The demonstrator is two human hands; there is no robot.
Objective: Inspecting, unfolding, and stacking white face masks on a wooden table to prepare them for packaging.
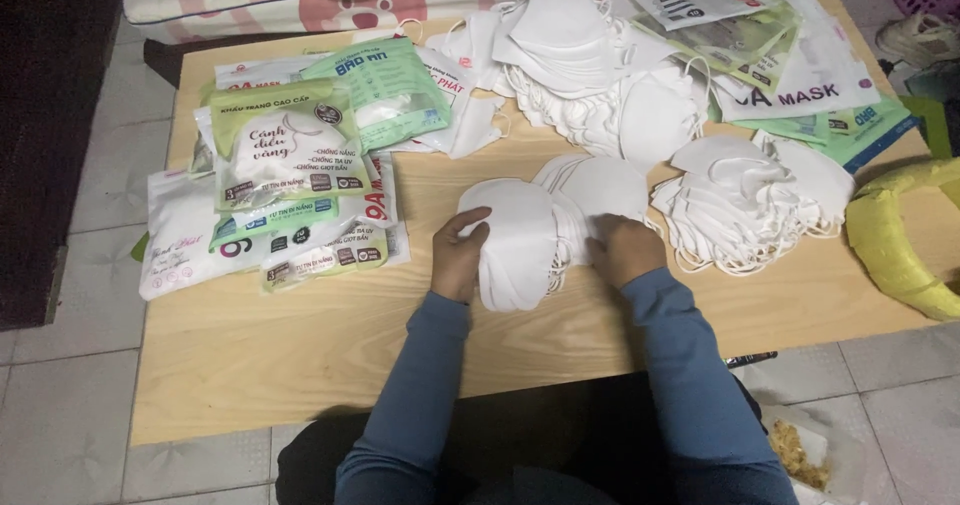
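My blue sleeves (560, 395) lead up to a fanned stack of white masks (545, 220) on the wooden table (300, 335). My left hand (458, 255) pinches the stack's left edge; my right hand (625, 250) curls over its right side. The stack runs left to right between them, my fingers closed on it. More mask piles (750, 200) lie beyond it.

A stack of masks (520, 240) lies on the bench (300, 335) near its middle, toward the near edge, held between the left hand (458, 255) and the right hand (625, 248). Packets (285, 165) lie along the bench's left edge. 1 heap of masks (590, 75) lies by the far edge, another mask heap (750, 200) toward the right edge. More flat packets (790, 55) fill the far right corner.
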